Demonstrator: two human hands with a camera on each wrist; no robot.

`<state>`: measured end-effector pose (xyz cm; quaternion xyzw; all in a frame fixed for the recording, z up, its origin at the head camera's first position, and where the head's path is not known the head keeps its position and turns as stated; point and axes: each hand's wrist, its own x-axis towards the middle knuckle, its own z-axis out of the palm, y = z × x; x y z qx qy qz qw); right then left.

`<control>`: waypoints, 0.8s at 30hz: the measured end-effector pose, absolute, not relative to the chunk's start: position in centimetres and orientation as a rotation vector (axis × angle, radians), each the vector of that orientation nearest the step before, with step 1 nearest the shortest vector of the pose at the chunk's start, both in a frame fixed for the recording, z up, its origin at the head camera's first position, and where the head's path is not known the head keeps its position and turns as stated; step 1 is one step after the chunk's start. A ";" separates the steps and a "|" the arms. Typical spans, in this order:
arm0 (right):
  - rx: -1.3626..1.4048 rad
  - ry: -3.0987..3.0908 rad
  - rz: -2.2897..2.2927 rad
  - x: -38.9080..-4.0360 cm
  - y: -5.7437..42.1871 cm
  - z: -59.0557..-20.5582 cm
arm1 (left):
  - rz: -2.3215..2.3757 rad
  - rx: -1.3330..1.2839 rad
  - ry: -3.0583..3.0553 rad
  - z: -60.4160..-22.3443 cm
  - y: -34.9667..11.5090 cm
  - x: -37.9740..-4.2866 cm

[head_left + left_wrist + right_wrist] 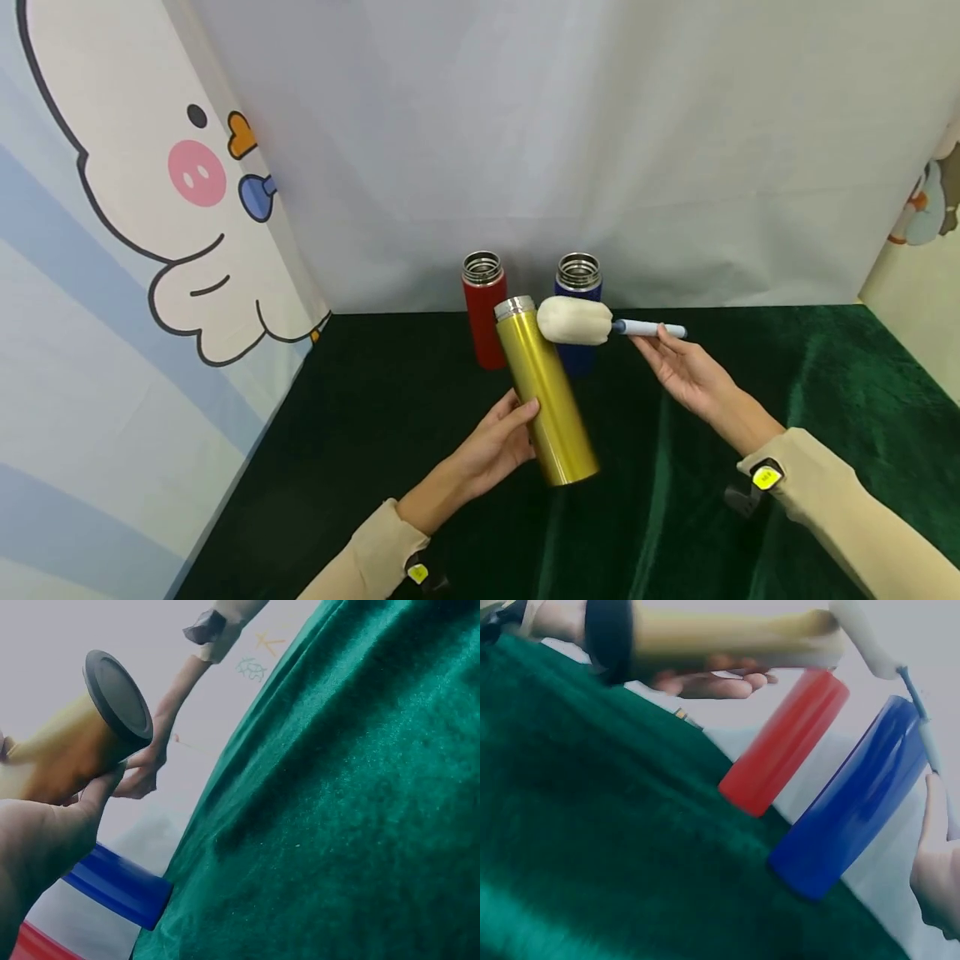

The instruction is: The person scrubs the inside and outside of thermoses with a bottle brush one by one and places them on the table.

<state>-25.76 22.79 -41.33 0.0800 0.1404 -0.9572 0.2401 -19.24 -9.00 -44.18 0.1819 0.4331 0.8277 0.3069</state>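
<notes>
My left hand (501, 442) grips a yellow metal bottle (546, 396) around its middle and holds it tilted above the table, its open steel mouth up and leaning left. Between thumb and fingers, my right hand (692, 375) pinches the pale handle (648, 328) of a bottle brush with a white sponge head (573, 321). That head lies level beside the yellow bottle's mouth, outside it; whether they touch I cannot tell. In the left wrist view the dark base (118, 697) of the yellow bottle shows. The right wrist view catches the sponge head (866, 637) near the bottle's mouth end.
Behind stand a red bottle (486, 325) and a blue bottle (581, 358), both upright without lids; the brush and yellow bottle partly cover them. Dark green cloth (750, 367) covers the table. A white curtain (675, 167) hangs at the back, and a cartoon-printed panel (112, 333) borders the left.
</notes>
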 end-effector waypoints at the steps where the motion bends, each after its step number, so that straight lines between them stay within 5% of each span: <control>1: 0.210 0.387 -2.597 -25.6 23.0 -41.7 | 2.193 0.474 1.156 -44.1 -9.0 -19.3; 15: -0.150 0.642 -2.361 -24.4 25.6 -45.7 | 2.247 0.427 1.233 -43.6 -9.5 -20.4; 24: 0.120 0.630 -2.544 -25.5 24.0 -43.1 | 2.130 0.394 1.340 -44.3 -8.9 -20.0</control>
